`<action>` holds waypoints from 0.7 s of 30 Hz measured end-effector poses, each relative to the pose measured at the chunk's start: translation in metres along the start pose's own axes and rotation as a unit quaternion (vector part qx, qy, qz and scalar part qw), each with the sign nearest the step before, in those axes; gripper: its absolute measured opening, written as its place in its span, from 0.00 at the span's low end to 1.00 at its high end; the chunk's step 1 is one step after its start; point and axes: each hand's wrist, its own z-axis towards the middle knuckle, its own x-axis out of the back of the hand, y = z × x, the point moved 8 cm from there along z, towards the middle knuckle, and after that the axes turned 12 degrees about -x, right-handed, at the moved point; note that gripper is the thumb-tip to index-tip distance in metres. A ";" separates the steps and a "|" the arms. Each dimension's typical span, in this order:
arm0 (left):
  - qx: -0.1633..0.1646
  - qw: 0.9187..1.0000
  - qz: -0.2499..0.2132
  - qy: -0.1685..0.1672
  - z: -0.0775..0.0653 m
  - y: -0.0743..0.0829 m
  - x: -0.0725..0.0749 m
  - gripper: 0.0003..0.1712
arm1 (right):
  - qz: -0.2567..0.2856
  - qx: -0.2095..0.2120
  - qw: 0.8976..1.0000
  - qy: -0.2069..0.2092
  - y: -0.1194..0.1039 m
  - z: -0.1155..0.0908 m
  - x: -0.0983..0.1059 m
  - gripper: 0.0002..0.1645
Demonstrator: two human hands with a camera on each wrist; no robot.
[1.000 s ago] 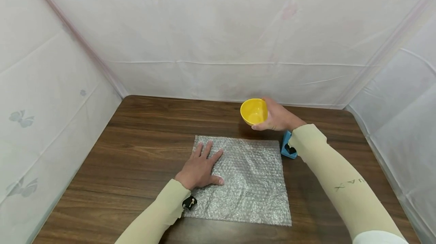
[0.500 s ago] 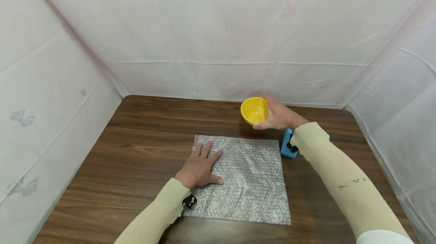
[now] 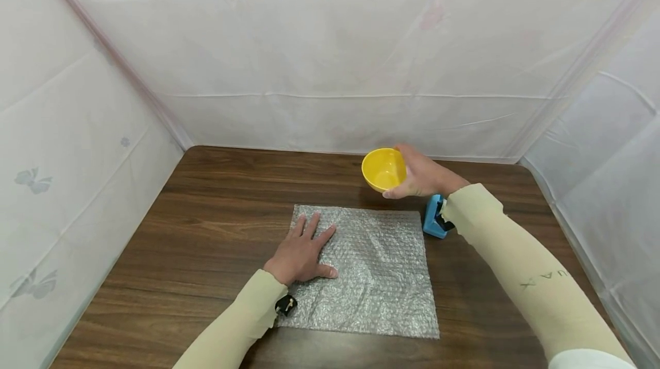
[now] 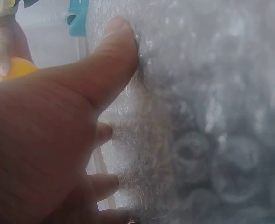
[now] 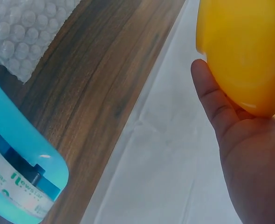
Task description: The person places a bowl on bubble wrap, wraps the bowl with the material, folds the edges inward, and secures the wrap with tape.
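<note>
A square sheet of bubble wrap (image 3: 376,271) lies flat on the wooden table. On its left part my left hand (image 3: 299,254) rests with fingers spread; the left wrist view shows its thumb (image 4: 114,56) against the bubbles. Beyond the sheet's far edge, my right hand (image 3: 423,173) grips a yellow bowl (image 3: 382,168) by its right side. The bowl's inside faces up and toward me, with nothing visible in it. In the right wrist view, the hand's thumb lies along the outside of the bowl (image 5: 244,56); the other fingers are mostly hidden.
A blue tape dispenser (image 3: 432,217) stands just right of the bubble wrap, partly behind the right wrist. Its tape roll (image 5: 16,179) carries green lettering. White sheeting (image 3: 330,42) hangs behind the table (image 3: 216,226) and along both sides.
The right forearm has shifted slightly to the right, while the bowl stays held in nearly the same place. My left hand and the bubble wrap have not visibly moved.
</note>
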 end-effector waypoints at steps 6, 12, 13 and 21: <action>-0.001 1.000 0.000 0.004 0.001 -0.001 0.000 0.56 | -0.004 0.004 1.000 -0.005 -0.005 -0.006 -0.001 0.66; -0.003 1.000 0.005 0.006 0.001 -0.002 0.000 0.56 | -0.015 0.022 1.000 -0.005 -0.011 -0.011 -0.002 0.67; -0.003 1.000 0.006 0.007 0.001 -0.002 0.000 0.56 | -0.017 0.026 1.000 -0.003 -0.012 -0.012 -0.001 0.67; -0.005 1.000 0.017 0.008 0.003 -0.003 -0.001 0.56 | -0.009 0.032 0.999 -0.023 -0.019 -0.019 -0.004 0.71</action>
